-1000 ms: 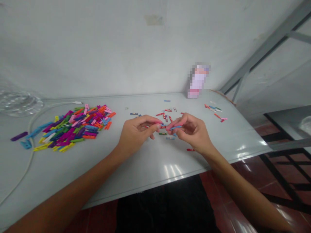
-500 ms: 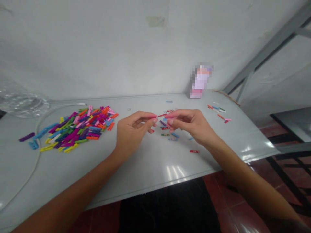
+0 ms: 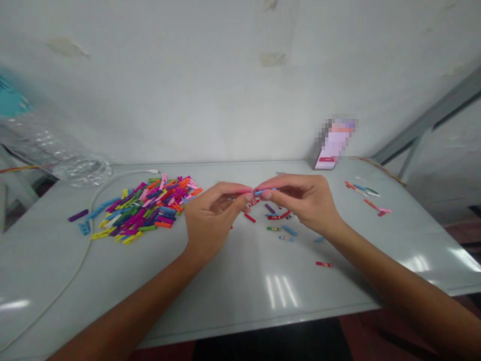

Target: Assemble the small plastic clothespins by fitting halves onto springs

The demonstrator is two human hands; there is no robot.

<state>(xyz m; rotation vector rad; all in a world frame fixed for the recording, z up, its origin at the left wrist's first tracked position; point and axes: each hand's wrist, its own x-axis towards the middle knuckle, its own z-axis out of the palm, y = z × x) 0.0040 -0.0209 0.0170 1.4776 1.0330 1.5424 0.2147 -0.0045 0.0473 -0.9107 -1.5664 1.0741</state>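
My right hand (image 3: 310,203) pinches a small blue clothespin piece (image 3: 265,191) between thumb and index finger, above the middle of the table. Close against its left end, my left hand (image 3: 214,213) is closed in a pinch; what its fingertips hold is too small to make out. Beneath and around the hands lie scattered small pieces, among them a red one (image 3: 323,264), a green one (image 3: 274,229) and a blue one (image 3: 289,230). A large heap of colourful clothespins (image 3: 139,210) lies to the left of my left hand.
A clear plastic bottle (image 3: 82,168) stands at the back left, near a white cable (image 3: 80,260). A blurred phone-like object (image 3: 334,145) leans against the wall. At the right lie a few more pieces (image 3: 366,190). The table's front edge (image 3: 263,328) runs below.
The view has shifted, so the table sits lower and more to the right. My hands have come together, and the blue piece now shows clearly at my right fingertips.
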